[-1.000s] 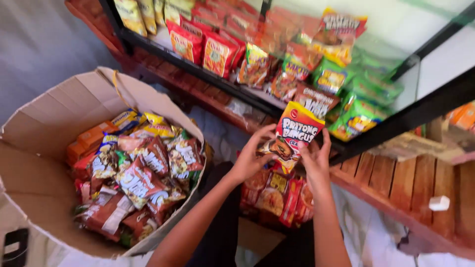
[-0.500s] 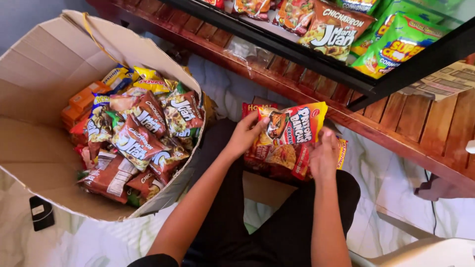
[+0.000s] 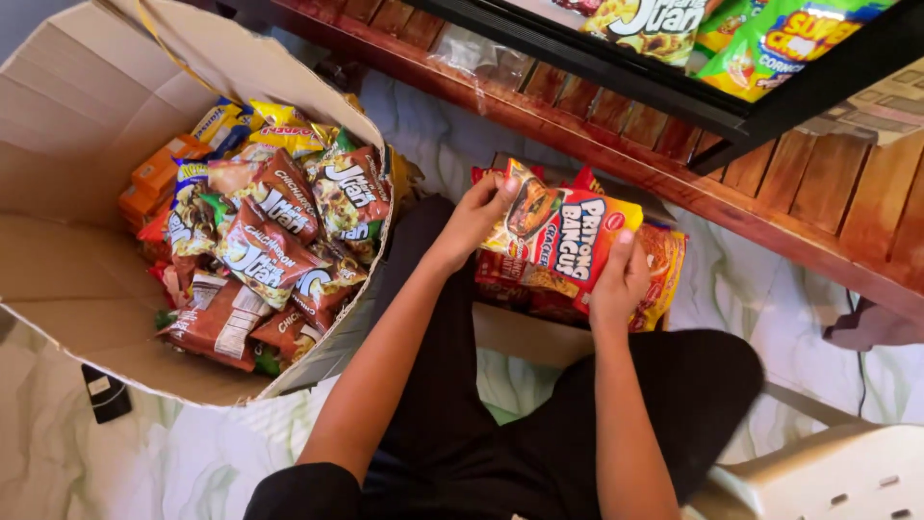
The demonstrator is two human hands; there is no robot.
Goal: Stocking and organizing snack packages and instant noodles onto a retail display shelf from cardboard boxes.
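Both hands grip one red snack pack (image 3: 563,236): left hand (image 3: 476,217) at its top, right hand (image 3: 619,284) at its bottom, above a small stack (image 3: 664,270) on the lap; box (image 3: 67,144) remains full of packs (image 3: 279,250)

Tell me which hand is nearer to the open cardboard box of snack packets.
Left. The left hand grips the red snack packet's box-side end, a short gap from the cardboard box. The right hand holds the packet's far edge.
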